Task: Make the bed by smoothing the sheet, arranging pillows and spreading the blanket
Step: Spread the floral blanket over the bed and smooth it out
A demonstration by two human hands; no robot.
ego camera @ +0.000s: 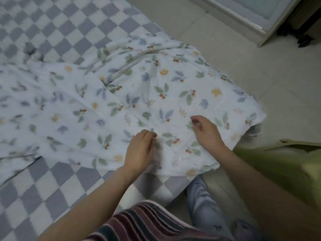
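A white blanket (156, 94) printed with leaves and berries lies rumpled across the near right corner of the bed. Under it is a grey and white checkered sheet (57, 25). My left hand (140, 150) is on the blanket close to its near edge, fingers curled into a blurred fold of the fabric. A little to the right, my right hand (206, 131) is over the blanket with finger and thumb curled toward each other. Whether it pinches the cloth does not show. No pillow is in view.
Pale floor tiles (260, 75) run along the right side of the bed. A white door frame (243, 16) and a dark object (304, 40) are at the top right. A green cloth (286, 167) lies at the right, next to my leg in patterned trousers (208, 206).
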